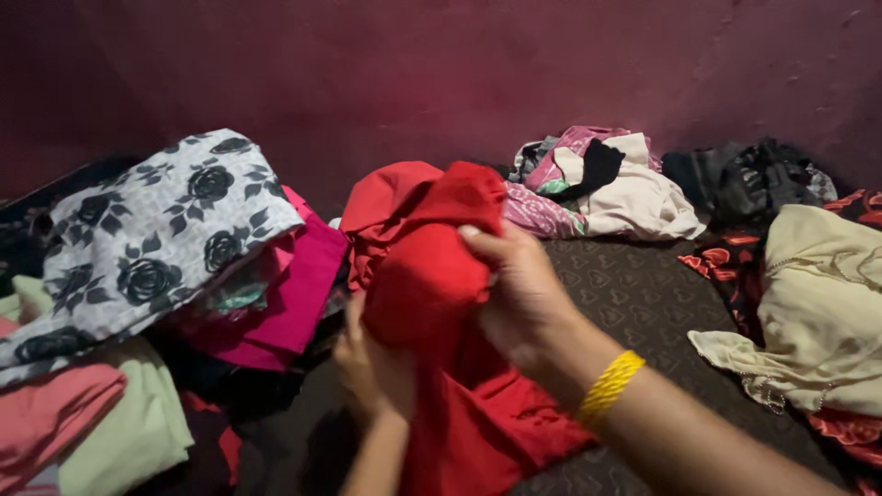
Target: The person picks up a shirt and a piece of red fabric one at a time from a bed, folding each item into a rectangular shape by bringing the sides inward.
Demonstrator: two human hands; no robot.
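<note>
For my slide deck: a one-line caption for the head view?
Both hands, left hand and right hand, grip a red garment among clothes piles.

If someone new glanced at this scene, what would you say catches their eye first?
First, the bright red garment at the centre, bunched between the right hand and the left hand; a yellow bangle circles the right wrist. On the left, a grey cloth with black roses tops a stack of folded clothes, and a cream garment lies at the right.

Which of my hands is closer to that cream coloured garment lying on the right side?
Right. The right hand grips the red cloth on the side toward the cream garment; the left hand sits lower, behind the red cloth, farther away.
</note>
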